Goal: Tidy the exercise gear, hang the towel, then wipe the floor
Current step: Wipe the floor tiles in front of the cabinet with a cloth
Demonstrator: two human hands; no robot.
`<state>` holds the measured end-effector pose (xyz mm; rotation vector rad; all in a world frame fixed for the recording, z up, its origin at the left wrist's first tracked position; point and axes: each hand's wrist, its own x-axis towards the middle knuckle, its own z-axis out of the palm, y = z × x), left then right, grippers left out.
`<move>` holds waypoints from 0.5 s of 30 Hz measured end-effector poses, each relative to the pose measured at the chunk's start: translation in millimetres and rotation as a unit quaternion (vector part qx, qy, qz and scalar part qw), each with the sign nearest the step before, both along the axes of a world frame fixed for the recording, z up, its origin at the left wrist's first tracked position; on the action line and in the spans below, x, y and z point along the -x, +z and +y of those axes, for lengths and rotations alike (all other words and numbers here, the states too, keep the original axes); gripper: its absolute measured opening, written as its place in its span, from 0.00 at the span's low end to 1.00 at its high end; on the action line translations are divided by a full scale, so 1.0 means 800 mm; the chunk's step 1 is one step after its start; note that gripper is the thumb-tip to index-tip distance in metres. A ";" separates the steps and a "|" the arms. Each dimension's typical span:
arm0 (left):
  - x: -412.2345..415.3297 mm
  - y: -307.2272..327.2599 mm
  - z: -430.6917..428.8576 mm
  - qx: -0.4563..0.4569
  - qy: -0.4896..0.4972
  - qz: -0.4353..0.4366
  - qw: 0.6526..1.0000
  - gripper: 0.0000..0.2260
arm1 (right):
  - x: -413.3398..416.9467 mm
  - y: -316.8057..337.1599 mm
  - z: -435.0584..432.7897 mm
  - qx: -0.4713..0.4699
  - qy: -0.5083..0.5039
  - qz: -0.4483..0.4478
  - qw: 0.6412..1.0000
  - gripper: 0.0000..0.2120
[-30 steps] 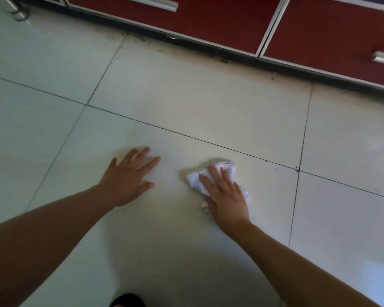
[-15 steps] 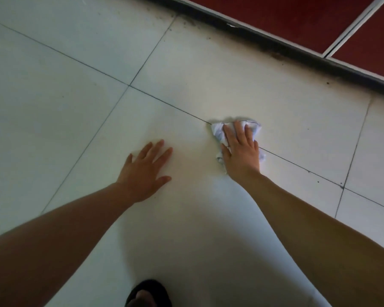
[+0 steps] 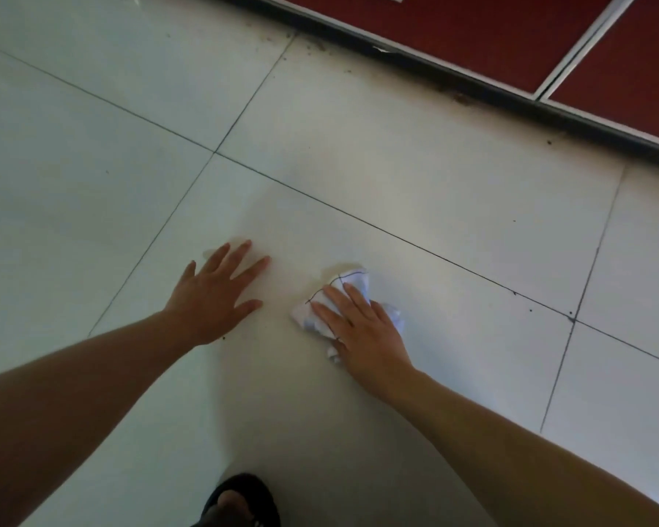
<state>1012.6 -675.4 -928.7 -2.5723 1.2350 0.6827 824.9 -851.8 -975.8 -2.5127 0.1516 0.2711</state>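
A crumpled white cloth (image 3: 352,285) with a thin dark line on it lies on the pale tiled floor (image 3: 415,192). My right hand (image 3: 362,329) presses down on it with straight fingers, covering its near half. My left hand (image 3: 215,294) rests flat on the tile just left of the cloth, fingers spread, holding nothing. Both bare forearms reach in from the bottom corners.
Red cabinet fronts (image 3: 491,36) with a dark plinth (image 3: 472,89) run along the top right; dirt specks lie on the floor along the plinth. Dark grout lines cross the tiles. My foot in a black sandal (image 3: 240,502) shows at the bottom edge.
My right hand has dragged the cloth back toward me, off the grout line it reached half a second ago. My left hand stays planted flat on the same tile.
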 end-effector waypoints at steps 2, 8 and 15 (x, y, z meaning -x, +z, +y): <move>0.006 0.003 -0.021 0.001 -0.020 -0.004 1.000 0.30 | 0.015 0.005 -0.008 0.002 -0.011 -0.011 1.000 0.27; 0.044 0.006 -0.105 0.019 -0.088 0.022 0.996 0.29 | 0.069 0.000 -0.059 0.044 -0.087 -0.001 0.995 0.31; 0.106 -0.010 -0.222 0.059 -0.154 0.048 0.985 0.30 | 0.155 0.014 -0.164 0.091 -0.277 0.006 0.957 0.28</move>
